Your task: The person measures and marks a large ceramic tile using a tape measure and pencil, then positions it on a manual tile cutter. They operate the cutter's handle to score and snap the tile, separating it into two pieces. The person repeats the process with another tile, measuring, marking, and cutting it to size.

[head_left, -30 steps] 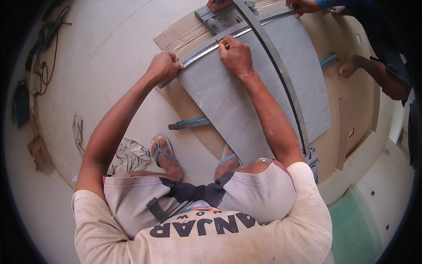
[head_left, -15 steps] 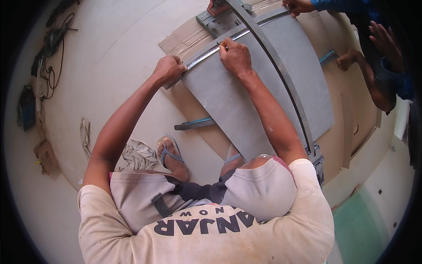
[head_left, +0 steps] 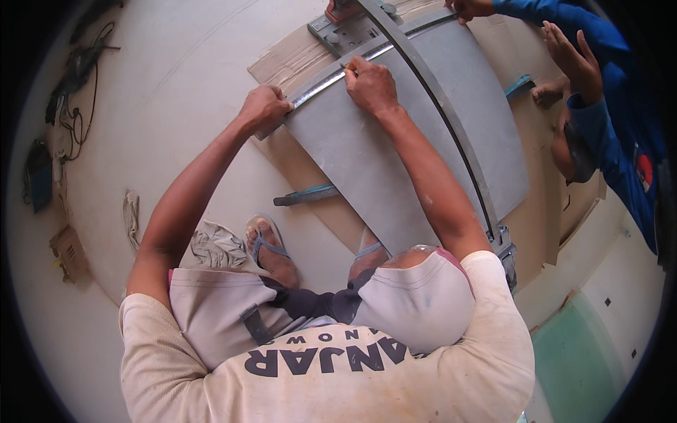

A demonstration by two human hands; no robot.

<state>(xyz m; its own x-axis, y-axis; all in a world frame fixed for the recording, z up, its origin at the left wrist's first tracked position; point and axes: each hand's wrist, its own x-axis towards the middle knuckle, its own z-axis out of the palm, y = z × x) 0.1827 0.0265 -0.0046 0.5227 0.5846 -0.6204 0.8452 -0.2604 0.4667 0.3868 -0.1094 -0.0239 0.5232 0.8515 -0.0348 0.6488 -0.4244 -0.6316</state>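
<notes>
A large grey tile (head_left: pixel 395 155) lies under the long metal rail of a tile cutter (head_left: pixel 451 120). A shiny metal measuring strip (head_left: pixel 321 88) runs along the tile's far edge. My left hand (head_left: pixel 265 109) is closed on the strip's left end, by the tile's corner. My right hand (head_left: pixel 370 86) pinches a thin, pencil-like thing (head_left: pixel 345 67) against the strip, left of the rail. At the strip's far right end, a co-worker's hand (head_left: pixel 471 7) grips the edge. That person's other hand (head_left: pixel 575 63) is raised with its fingers stretched out.
Cardboard (head_left: pixel 310 173) lies beneath the tile. Blue-and-black support arms (head_left: pixel 307 195) stick out at both sides. A crumpled cloth (head_left: pixel 217 245) is by my left foot. Tools with a cable (head_left: pixel 74 99) lie far left, and a green sheet (head_left: pixel 575 359) at lower right.
The co-worker has leaned in from the right, and their free hand has moved up and left. My hands keep their places on the strip; the whole view has shifted slightly.
</notes>
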